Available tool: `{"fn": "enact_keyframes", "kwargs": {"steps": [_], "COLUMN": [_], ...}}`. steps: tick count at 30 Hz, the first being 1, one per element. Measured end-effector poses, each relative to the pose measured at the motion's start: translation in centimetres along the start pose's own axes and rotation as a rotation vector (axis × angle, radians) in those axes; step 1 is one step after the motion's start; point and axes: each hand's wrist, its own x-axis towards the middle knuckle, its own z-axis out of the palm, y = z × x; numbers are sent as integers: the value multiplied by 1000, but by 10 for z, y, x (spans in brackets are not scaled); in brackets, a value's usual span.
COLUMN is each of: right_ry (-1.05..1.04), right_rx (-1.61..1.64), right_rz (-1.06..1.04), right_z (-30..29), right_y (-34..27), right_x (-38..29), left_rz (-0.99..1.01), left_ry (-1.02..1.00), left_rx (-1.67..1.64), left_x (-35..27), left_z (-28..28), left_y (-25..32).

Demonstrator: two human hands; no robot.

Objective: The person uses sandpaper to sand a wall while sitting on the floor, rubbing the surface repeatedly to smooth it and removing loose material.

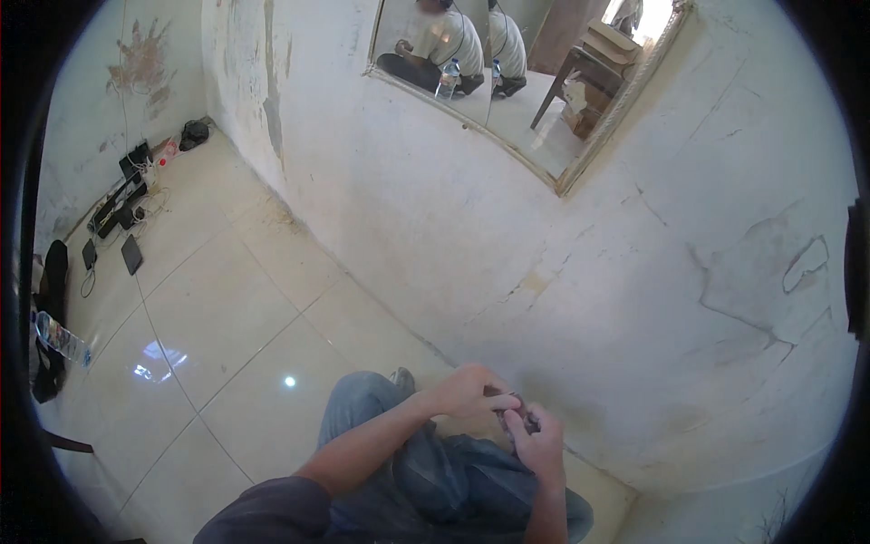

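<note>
Both hands meet close together above my crossed, jeans-covered legs point(442, 483), near the foot of the wall. My left hand point(469, 393) pinches the upper part of a small dark object point(504, 423) between thumb and fingers. From the right, my right hand point(542, 438) grips the same object, its thumb pointing up and its fingers curled around the side. The object looks purplish brown. Fingers cover most of it, so its exact kind cannot be told. Below the hands, part of the tiled floor point(469, 426) shows between my legs.
A cracked plaster wall point(612, 285) rises close in front, carrying a framed mirror point(561, 185) that reflects a seated person. At far left lie a plastic bottle point(62, 338), a dark phone-like device point(132, 255), a power strip point(115, 207) with tangled cables and a black bag point(194, 134).
</note>
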Motion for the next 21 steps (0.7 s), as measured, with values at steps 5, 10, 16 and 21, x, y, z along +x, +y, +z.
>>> {"fn": "enact_keyframes", "kwargs": {"steps": [5,10,16,21], "right_ry": [322,408,469,448], "right_rx": [76,245,220,173], "right_rz": [-123,-94,-132,-127], "right_z": [12,15,7,7], "right_y": [-10,-26,-32,-35], "right_x": [2,6,15,21], "left_rz": [-50,-67,35,3], "left_ry": [53,83,142,108], "left_rx": [-337,-363,-295,-408], "left_x": [4,9,14,21], "left_z": [5,12,12,9], "left_y": [2,-12,-14,-25]}}
